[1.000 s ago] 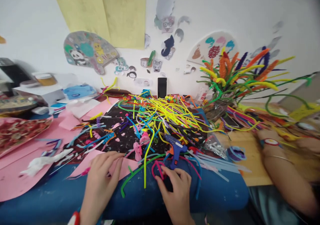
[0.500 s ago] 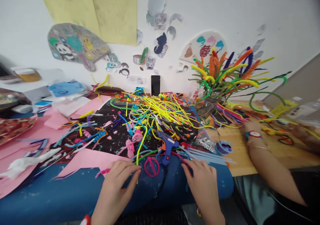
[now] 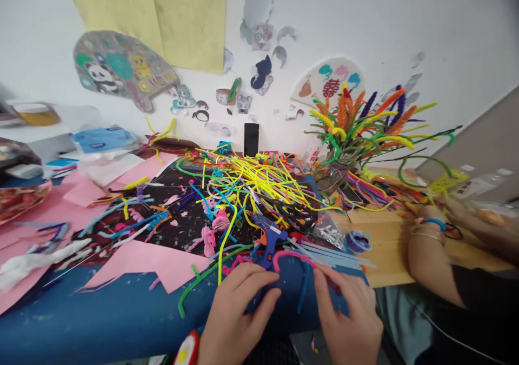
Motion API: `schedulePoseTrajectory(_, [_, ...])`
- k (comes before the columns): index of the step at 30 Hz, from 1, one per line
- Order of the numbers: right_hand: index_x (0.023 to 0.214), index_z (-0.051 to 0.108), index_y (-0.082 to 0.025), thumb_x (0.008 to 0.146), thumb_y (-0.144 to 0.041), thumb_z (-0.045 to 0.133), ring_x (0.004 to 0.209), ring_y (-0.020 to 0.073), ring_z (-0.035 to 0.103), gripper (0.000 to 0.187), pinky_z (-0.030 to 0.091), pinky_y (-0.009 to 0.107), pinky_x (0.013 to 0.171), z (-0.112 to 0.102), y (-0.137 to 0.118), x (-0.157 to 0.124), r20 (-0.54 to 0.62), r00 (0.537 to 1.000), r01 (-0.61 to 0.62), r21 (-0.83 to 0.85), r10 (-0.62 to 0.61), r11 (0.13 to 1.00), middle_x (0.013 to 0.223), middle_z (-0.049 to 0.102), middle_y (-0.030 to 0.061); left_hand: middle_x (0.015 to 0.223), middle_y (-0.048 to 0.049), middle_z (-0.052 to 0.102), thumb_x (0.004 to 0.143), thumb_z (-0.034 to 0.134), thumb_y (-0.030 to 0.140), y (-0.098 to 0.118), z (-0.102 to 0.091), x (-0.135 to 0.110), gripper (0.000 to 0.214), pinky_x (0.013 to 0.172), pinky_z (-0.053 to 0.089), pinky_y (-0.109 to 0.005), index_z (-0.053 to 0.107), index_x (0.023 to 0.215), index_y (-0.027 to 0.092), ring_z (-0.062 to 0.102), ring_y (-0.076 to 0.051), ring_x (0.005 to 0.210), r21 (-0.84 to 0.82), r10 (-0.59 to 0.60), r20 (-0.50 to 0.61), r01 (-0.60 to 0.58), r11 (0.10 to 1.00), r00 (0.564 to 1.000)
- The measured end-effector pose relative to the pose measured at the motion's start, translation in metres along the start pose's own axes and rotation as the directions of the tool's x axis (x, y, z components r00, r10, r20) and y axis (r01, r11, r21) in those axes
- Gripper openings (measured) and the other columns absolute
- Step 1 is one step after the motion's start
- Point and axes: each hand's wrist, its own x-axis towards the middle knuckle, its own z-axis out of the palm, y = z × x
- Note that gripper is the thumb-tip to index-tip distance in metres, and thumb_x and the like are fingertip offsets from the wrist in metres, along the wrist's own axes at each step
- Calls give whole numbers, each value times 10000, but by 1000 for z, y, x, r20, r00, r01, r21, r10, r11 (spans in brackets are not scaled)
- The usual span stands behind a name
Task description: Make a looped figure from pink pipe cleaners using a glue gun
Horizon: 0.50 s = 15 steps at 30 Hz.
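My right hand [image 3: 348, 313] pinches one end of a pink pipe cleaner [image 3: 294, 254] between thumb and fingers. Its other end curls down just above the fingertips of my left hand [image 3: 245, 311]. That left hand is open, with a gap between thumb and forefinger and nothing visible between them. A blue glue gun [image 3: 272, 240] lies just beyond the two hands. Behind my left knuckles another bent pink pipe cleaner [image 3: 239, 261] is partly hidden. A green pipe cleaner [image 3: 198, 281] with a hooked end and a yellow one [image 3: 227, 240] lie left of that.
A heap of yellow pipe cleaners [image 3: 263, 178] covers the middle of the table. Pink paper [image 3: 146, 267] lies at the left, glue sticks [image 3: 334, 257] at the right. A bunch of pipe-cleaner flowers [image 3: 360, 121] stands behind. Another person's arm [image 3: 430, 251] works at the right.
Both hands have shifted right. The pink pipe cleaner in my right hand is now raised in an arch. The green pipe cleaner's hooked end now shows to the left; the pink ring is mostly covered.
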Motion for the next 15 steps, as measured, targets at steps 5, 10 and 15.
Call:
schedulePoseTrajectory(5, [1017, 643, -228, 897, -135, 642, 623, 164, 574, 152, 412, 324, 671, 7, -31, -8, -31, 999, 45, 141, -41, 989, 724, 702, 2, 767, -2, 716, 860, 677, 193, 3, 9, 8, 80, 644, 552, -206, 744, 889, 224, 661, -133, 685, -238, -201, -3, 194, 952, 980])
schedulePoseTrajectory(10, [1005, 650, -241, 864, -111, 661, 613, 169, 568, 192, 419, 338, 672, 11, -42, -10, -33, 996, 89, 210, -84, 974, 680, 694, -11, 769, -6, 717, 870, 651, 177, -2, 8, 4, 111, 669, 546, -204, 736, 808, 211, 660, -138, 729, -342, -252, -19, 230, 911, 968])
schedulePoseTrajectory(15, [968, 645, -246, 865, -113, 650, 621, 176, 591, 168, 425, 351, 684, 12, -41, -9, -24, 994, 110, 220, -107, 969, 687, 711, -9, 777, -11, 677, 905, 596, 216, -1, 7, -1, 128, 674, 521, -203, 656, 796, 189, 633, -134, 734, -330, -282, -14, 262, 907, 959])
